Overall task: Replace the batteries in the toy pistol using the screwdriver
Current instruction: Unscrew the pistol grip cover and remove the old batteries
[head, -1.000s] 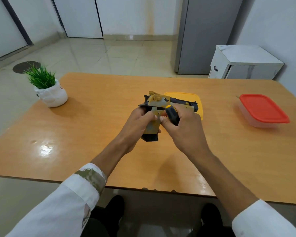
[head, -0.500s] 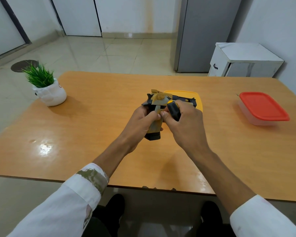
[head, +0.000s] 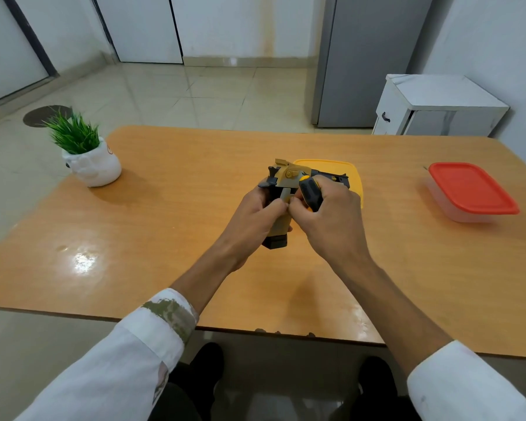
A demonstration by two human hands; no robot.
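Glossy orange wood-grain laminate is covering the counter (head: 179,208), which is catching a bright glare near its left front, while pale floor tiles are spreading out behind it. At far left a spiky green plant (head: 73,135) is sitting in a rounded white pot (head: 93,167). Near the middle, the left hand (head: 252,220) is curling around the tan grip of the pistol (head: 287,176), holding it upright with its blocky black base pointing down and its dark barrel pointing right. Whether the base is touching the counter is not clear. The right hand (head: 331,220) is gripping the screwdriver (head: 310,192) by a stubby black-and-yellow handle, angling it in toward the grip; fingers are hiding the tip. Just behind the pistol a yellow tub (head: 322,164) with rounded corners is lying flat. Far right, a clear plastic box (head: 468,215) is wearing a smooth red lid (head: 471,188).
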